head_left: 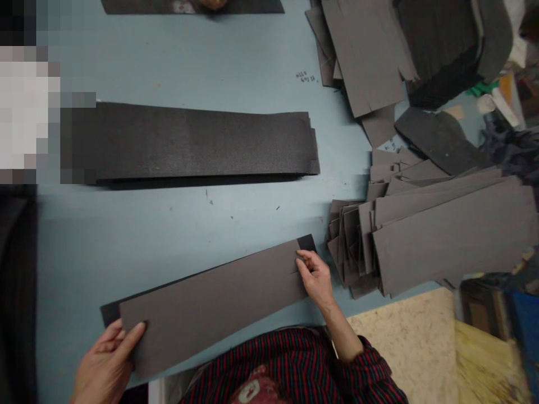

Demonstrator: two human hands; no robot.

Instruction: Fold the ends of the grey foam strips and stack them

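The left grip [105, 359] closes on the near end of a grey strip [214, 303], whose long axis slants away across the tabletop [236, 213] to the right grip [316, 279]; there thumb and forefinger nearly meet, pinching or merely touching being indistinguishable. An underlying dark strip [306, 243] is mostly hidden. Beyond, pixelation masks the left end of a dark stack [202, 143].

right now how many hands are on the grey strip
2: the left hand grips the left end of the grey strip, thumb on top; the right hand touches its right end. No other hand shows on it.
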